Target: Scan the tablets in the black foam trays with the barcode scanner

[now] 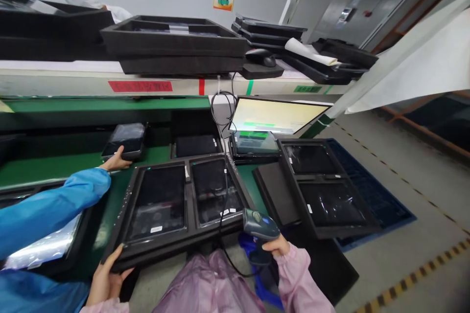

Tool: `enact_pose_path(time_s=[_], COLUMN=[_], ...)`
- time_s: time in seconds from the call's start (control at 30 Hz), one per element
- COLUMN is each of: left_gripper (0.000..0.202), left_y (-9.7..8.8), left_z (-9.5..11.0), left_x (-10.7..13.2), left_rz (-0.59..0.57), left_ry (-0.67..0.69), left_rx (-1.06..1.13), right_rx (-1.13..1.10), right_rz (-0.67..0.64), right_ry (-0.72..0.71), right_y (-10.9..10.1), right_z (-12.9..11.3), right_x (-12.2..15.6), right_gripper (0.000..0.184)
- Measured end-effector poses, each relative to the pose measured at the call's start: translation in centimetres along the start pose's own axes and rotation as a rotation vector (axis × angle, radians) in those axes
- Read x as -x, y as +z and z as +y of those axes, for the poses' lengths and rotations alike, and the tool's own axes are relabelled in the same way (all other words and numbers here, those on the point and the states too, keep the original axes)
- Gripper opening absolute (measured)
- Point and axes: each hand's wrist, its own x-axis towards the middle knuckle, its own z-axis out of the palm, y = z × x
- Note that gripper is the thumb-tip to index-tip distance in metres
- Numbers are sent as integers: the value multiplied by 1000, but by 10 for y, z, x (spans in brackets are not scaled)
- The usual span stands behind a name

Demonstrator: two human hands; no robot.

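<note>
My right hand (278, 245), in a pink sleeve, is wrapped round the grip of a dark barcode scanner (261, 225). The scanner's head is beside the right front corner of a black foam tray (161, 249). At that tray's front left corner my left hand (106, 274) grips the edge, thumb on top and fingers underneath. Two tablet-like screen panels lie in the tray, a left panel (157, 200) and a right panel (213, 186), each under clear film with small white labels. The scanner's cable (224, 195) runs across the right panel.
A co-worker's hand (116, 160) in a blue sleeve touches a stack of panels (127, 139) on the green bench (106, 215). To the right, another two-panel tray (343, 227) overhangs a blue crate (389, 210). A lit monitor (279, 115) stands under the shelf, which carries black trays (179, 49).
</note>
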Motion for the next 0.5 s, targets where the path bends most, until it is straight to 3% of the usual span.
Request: enact_pose_path(time_s=[0.13,0.23,0.4,0.5], left_gripper=[27,28,25,25], left_y=[20,31,32,32], left_z=[29,45,59,66], left_x=[19,25,18,13], left_rz=[85,146,160,177], left_ry=[-122,-101,-117,-127], left_rx=[45,4,4,-4], right_rx=[45,97,155,207], right_rz=[8,20,-61,67], right_ry=[4,5,93,142], right_y=[2,-6,-21,-16], right_z=[-13,-19,-14,1], right_x=[8,26,62,61], right_gripper=[42,46,56,50])
